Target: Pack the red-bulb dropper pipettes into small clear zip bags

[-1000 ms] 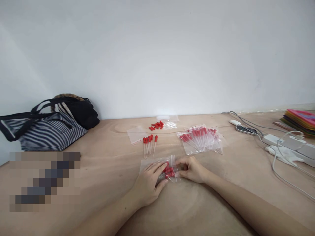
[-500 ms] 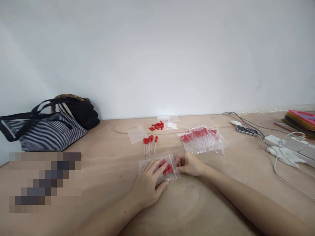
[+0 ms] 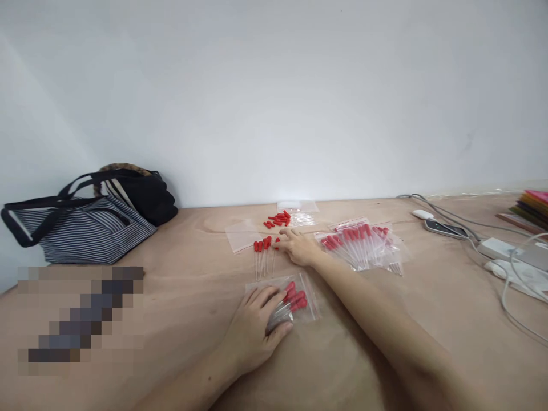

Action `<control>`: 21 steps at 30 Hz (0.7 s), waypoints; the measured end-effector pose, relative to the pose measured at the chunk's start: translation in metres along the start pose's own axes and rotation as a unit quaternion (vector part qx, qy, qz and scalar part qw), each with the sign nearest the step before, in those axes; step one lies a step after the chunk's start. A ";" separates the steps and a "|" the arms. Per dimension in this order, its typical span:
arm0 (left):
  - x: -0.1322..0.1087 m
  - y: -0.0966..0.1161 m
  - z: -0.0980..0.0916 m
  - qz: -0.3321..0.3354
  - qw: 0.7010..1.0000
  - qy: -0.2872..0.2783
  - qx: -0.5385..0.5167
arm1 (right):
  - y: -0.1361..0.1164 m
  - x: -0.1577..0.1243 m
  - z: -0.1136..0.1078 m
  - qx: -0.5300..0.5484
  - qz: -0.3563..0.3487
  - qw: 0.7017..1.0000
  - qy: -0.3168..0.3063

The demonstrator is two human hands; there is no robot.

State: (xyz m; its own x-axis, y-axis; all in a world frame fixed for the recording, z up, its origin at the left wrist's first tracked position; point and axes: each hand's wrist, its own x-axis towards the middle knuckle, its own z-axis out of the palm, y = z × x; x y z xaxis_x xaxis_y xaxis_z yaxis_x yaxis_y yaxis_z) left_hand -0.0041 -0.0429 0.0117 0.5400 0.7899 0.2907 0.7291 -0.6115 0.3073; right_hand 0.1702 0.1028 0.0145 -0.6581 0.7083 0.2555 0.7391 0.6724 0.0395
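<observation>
On desk, we rest unclenched left hand on clear plastic dropper bag; right hand at red-bulbed dropper, grip closure unclear. Filled transparent bags look done; loose droppers, unattached red bulbs remain.

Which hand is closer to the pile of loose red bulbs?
Right. The right hand is just on the near side of the loose red bulbs; the left hand lies farther off, nearer the camera, on a clear bag.
</observation>
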 end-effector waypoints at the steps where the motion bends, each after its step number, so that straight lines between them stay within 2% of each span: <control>1: 0.000 -0.001 0.000 -0.003 1.000 -0.003 -0.003 | 0.001 0.001 -0.001 -0.027 -0.015 1.000 0.004; 7: 0.001 0.002 -0.002 -0.012 1.000 -0.012 -0.013 | 0.015 0.001 -0.009 -0.124 -0.099 0.987 -0.013; 14: 0.001 0.001 -0.002 -0.015 1.000 -0.020 -0.017 | 0.018 -0.005 -0.020 -0.147 -0.098 0.984 0.001; 17: 0.001 0.002 -0.002 -0.022 0.999 -0.018 -0.020 | 0.022 -0.030 -0.033 -0.156 -0.070 0.985 0.016; 21: 0.002 0.003 -0.003 -0.034 0.999 -0.024 -0.019 | 0.034 -0.090 -0.046 -0.168 -0.025 0.982 0.077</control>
State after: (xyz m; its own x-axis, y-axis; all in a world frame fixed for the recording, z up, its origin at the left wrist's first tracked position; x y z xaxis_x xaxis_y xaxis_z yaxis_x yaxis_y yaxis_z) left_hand -0.0020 -0.0434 0.0161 0.5100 0.8305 0.2242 0.7486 -0.5568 0.3600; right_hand 0.2607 0.0521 0.0374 -0.6845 0.6173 0.3877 0.7290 0.5790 0.3652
